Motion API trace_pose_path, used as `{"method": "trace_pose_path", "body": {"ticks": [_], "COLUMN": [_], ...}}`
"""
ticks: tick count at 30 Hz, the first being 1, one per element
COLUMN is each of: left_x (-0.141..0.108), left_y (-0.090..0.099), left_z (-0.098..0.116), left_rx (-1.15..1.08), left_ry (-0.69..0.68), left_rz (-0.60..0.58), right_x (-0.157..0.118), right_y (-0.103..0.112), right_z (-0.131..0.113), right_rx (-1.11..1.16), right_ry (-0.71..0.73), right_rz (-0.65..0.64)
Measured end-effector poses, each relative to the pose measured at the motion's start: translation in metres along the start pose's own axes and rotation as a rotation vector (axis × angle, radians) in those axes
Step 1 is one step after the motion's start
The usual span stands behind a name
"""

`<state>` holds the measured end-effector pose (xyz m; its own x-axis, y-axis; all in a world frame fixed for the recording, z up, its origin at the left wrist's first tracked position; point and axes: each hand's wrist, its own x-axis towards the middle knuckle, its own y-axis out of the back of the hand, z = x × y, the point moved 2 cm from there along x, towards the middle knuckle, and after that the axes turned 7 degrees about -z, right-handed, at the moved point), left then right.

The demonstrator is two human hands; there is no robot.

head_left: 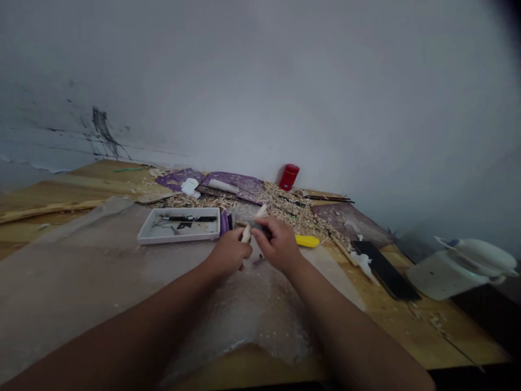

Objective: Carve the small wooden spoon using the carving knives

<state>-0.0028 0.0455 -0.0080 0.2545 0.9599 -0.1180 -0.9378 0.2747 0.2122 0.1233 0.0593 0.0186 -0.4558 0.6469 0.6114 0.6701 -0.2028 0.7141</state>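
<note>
My left hand (230, 251) is closed around a small pale piece of wood (246, 233), whose upper end sticks out above the fingers. Close against it, my right hand (280, 242) grips a dark grey object (258, 226); its kind cannot be made out, as the fingers cover part of it. The two hands almost meet over a sheet of clear plastic (171, 288) on the wooden table. Just left of them lies a shallow white tray (179, 238) with a black pen-like tool (193, 219) and thin bits inside. Beside my right hand is a yellow object (307, 240).
Wood shavings (285, 203) heap behind the hands, around purple sheets (236, 179). A red canister (288, 177) leans at the wall. On the right are a black flat slab (386, 271), crumpled white tissue (364, 263) and a white lidded bucket (448, 274).
</note>
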Motion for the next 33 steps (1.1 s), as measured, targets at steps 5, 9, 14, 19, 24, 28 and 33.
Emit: {"method": "trace_pose_path", "body": {"ticks": [5,9,14,19,24,28,33], "left_x": [-0.001,0.000,0.002,0.000,0.001,0.002,0.002], "left_y": [0.001,0.000,0.001,0.000,0.001,0.001,0.000], "left_z": [0.002,0.001,-0.001,0.001,0.000,-0.003,-0.002], "left_rx": [0.095,0.093,0.093,0.084,0.099,0.107,0.120], "left_ry": [-0.015,-0.018,0.000,-0.009,-0.004,-0.032,-0.052], "left_rz": [0.006,0.003,0.033,0.019,0.038,0.026,0.031], "right_x": [0.001,0.000,0.000,-0.001,-0.001,-0.001,-0.002], "right_y": [0.000,-0.001,-0.003,-0.002,-0.005,-0.002,-0.007], "right_z": [0.005,0.006,0.008,0.008,0.005,0.014,0.007], "right_rx": [-0.049,-0.025,0.010,0.042,0.061,0.083,0.091], "right_ry": [-0.072,-0.073,-0.061,-0.101,-0.065,-0.191,-0.043], "right_rz": [0.068,0.063,0.015,0.072,0.001,0.139,-0.012]}}
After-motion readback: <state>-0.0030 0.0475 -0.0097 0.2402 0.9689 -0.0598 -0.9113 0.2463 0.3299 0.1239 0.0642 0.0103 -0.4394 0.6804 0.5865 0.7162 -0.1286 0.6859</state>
